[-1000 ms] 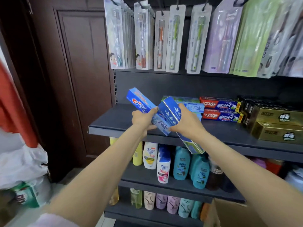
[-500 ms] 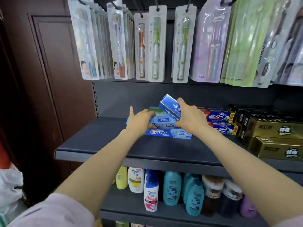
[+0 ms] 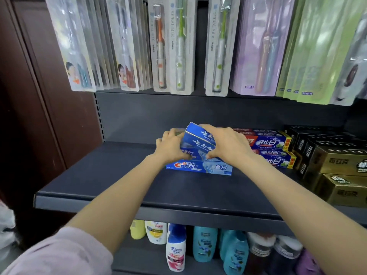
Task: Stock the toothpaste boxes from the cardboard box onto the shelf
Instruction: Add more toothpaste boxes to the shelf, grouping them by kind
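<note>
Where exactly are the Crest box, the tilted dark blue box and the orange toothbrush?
Crest box (image 3: 198, 167): head view, on its front face.
Tilted dark blue box (image 3: 198, 136): head view, on its upper side.
Orange toothbrush (image 3: 160, 46): head view, on its handle.

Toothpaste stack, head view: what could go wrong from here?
1. The dark blue box under the right hand sits tilted on the stack; if let go like this, it may slide off.
2. The left hand presses the stack's left end; a push could shove the Crest box out of line.
3. The red-and-blue boxes sit close on the right; squaring up could knock them.
</note>
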{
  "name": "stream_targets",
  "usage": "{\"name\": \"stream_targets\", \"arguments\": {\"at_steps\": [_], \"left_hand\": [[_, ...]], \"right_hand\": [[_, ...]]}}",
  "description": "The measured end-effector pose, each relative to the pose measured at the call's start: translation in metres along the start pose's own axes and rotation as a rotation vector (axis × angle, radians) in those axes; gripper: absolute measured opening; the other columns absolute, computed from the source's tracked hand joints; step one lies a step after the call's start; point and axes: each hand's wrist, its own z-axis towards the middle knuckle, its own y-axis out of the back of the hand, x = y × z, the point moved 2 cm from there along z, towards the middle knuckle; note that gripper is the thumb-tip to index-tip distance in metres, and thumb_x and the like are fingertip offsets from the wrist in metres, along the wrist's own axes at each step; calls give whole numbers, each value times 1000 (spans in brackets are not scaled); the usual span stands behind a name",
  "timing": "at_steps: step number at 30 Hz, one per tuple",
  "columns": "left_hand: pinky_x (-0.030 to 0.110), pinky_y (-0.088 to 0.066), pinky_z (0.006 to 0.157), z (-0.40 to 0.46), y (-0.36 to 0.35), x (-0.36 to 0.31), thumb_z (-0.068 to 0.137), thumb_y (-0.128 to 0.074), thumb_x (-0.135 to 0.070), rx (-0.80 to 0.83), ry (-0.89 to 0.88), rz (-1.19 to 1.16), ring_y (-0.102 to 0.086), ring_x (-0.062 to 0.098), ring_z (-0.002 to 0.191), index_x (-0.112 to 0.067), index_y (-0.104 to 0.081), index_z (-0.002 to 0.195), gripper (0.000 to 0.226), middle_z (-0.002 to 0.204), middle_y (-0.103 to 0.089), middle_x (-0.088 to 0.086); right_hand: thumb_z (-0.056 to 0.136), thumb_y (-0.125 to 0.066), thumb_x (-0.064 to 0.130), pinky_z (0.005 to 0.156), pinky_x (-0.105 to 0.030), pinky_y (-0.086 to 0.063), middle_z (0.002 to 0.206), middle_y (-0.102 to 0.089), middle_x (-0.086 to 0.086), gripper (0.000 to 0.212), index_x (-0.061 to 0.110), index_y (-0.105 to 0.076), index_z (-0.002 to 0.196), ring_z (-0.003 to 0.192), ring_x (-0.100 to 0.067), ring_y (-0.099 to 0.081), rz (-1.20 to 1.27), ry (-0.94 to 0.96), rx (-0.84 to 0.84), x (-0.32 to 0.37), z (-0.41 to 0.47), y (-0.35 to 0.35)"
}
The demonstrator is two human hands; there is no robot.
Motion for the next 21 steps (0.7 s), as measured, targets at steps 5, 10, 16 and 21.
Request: {"name": "stream_targets", "arguments": {"at_steps": [5,10,16,21], "left_hand": [[25,-42,93,-11,-1,38,75,-74,-8,73,93,-332,-52,22,118,-13,-37,140,76,137,-45,10],[30,-48,91,-20,3,42,79,-64,3,70,61,-552,-58,16,110,-22,-39,138,69,124,-60,2],[18,-47,75,-45,39,58,76,-56,8,-103,-123,-670,-59,8,96,-27,-31,142,79,128,-51,-5],[23,-52,82,-56,75,107,77,-75,-11,-155,-135,-732,-63,8,88,-26,-53,111,43,101,-63,-9]], "right_hand": [[77,-75,34,70,-32,-38,124,-51,-3,91,39,-17,147,115,-26,-53,3,46,59,15,6,-11],[78,-75,31,68,-31,-38,119,-45,-4,95,41,-12,148,112,-24,-52,21,80,91,33,11,-17],[74,-78,29,74,-36,-41,123,-51,-6,95,26,-20,149,118,-28,-49,32,151,111,76,22,-13],[72,-78,30,70,-34,-38,116,-57,-4,61,16,-46,122,107,-27,-55,76,193,62,124,44,-15]]}}
